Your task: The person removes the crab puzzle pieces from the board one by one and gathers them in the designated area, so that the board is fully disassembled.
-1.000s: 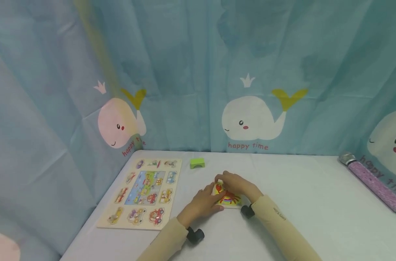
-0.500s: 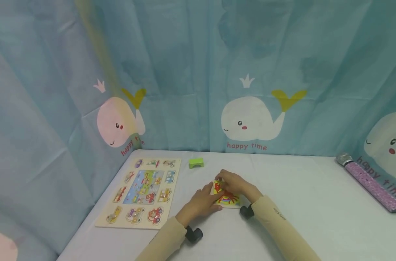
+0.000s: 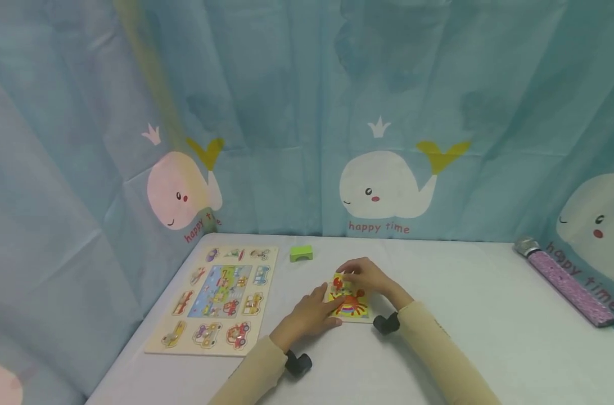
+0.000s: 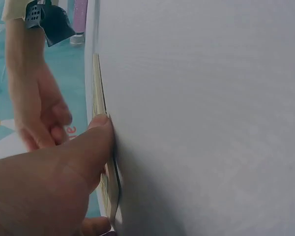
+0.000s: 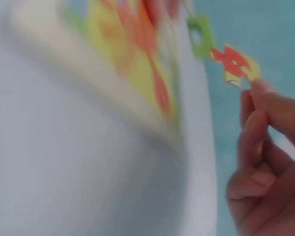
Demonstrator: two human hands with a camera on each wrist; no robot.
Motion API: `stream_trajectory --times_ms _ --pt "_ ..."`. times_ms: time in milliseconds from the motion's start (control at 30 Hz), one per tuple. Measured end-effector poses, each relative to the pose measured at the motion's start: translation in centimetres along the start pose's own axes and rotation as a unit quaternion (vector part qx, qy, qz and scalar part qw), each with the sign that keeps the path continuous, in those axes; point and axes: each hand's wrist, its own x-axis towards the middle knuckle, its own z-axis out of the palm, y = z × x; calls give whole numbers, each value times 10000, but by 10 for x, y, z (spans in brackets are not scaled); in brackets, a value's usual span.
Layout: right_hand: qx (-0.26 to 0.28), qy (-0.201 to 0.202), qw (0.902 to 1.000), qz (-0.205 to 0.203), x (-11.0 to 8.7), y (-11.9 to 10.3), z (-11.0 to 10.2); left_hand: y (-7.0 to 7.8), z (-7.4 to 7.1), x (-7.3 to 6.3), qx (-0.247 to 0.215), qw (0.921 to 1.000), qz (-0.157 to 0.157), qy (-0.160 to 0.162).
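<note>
A small puzzle with a red crab on yellow (image 3: 359, 309) lies on the white table, its near edge thin and pale in the left wrist view (image 4: 99, 86). My left hand (image 3: 311, 314) holds it by the left side, thumb reaching over the picture and fingers at the edge. Between thumb and fingertips, my right hand (image 3: 370, 275) pinches a puzzle piece (image 5: 236, 63) showing a red claw on yellow. That piece is held up above the crab puzzle's upper left part. The right wrist view is blurred over the puzzle.
A larger wooden vehicle puzzle (image 3: 211, 345) lies left of my hands. Behind them stands a green arch block (image 3: 301, 253). A pink glittery microphone (image 3: 572, 287) lies at the far right. Printed blue curtains (image 3: 266, 191) hang along the table's back and left.
My right hand has lifted slightly up and away from the crab puzzle, with the claw piece in its fingers. More of the crab picture shows. My left hand keeps its hold.
</note>
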Motion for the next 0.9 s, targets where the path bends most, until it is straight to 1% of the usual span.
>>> stream_trajectory --times_ms 33,100,167,200,233,267,367,400,467,600,800,900 --pt "130 159 9995 237 -3 4 -8 0 1 1 -40 10000 -35 -26" --pt "257 483 9954 790 -10 15 -24 0 3 2 -99 9998 -123 -74" --pt "243 726 9890 1270 -18 26 -38 -1 4 3 -104 9998 -155 -63" --pt "248 835 9837 1571 -22 32 -44 -2 4 3 -114 9998 -158 -45" --pt "231 864 9799 1784 -25 37 -49 -2 5 3 -169 9997 -159 -27" --pt "190 873 9770 1937 -29 42 -52 -3 5 3 -186 9997 -140 -8" --pt "143 867 9713 2209 -36 54 -58 -3 5 2 -275 9996 -80 37" --pt "132 880 9701 2258 -38 57 -58 -3 6 2 -320 9995 -59 47" --pt "80 852 9732 2134 -38 60 -57 -3 6 0 -358 9993 -38 63" --pt "11 994 9749 1994 -38 59 -53 -4 5 -2 -412 9991 -5 101" --pt "-138 1182 9707 2087 -39 58 -50 -3 3 -2 -487 9988 -56 54" --pt "-186 1231 9709 2044 -41 61 -49 -3 4 -2 -505 9987 -24 38"
